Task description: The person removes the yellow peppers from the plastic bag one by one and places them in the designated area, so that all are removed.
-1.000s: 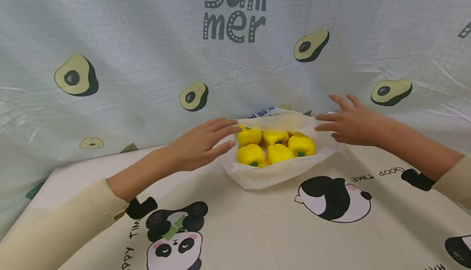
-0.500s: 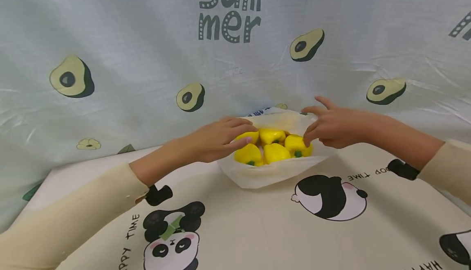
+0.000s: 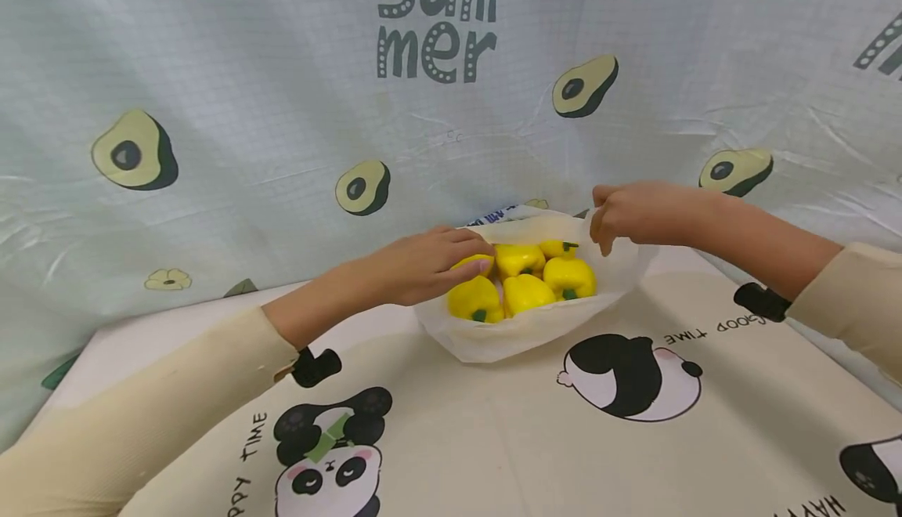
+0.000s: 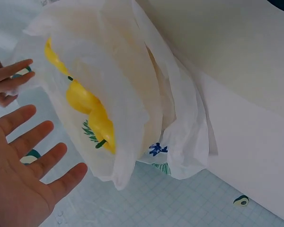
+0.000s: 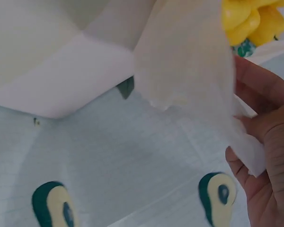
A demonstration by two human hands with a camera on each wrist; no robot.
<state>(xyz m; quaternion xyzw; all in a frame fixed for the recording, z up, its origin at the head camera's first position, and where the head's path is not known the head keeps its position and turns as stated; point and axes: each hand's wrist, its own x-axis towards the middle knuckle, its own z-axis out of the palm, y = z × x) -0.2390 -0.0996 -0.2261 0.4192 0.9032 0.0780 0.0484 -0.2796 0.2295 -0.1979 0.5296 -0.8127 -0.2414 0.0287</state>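
A white plastic bag point(image 3: 486, 345) lies opened on the table, with several yellow bell peppers point(image 3: 527, 295) inside, some showing green stems. My left hand point(image 3: 426, 266) reaches over the bag's left side and hides part of a pepper; its fingers are straight and spread in the left wrist view, holding nothing. At the bag's right rim, my right hand point(image 3: 637, 213) pinches the plastic. The right wrist view shows a fold of the bag point(image 5: 184, 61) between its thumb and fingers. More peppers point(image 4: 87, 101) show through the bag's mouth in the left wrist view.
A pale tablecloth point(image 3: 535, 454) with panda prints covers the table. Right behind the bag hangs a light curtain point(image 3: 247, 70) with avocado prints and lettering. Black straps point(image 3: 317, 366) sit at the wrists.
My left hand has moved right over the bag's left side. The right hand has come in over the peppers, then back up to the bag's right rim, its fingers now curled on the plastic.
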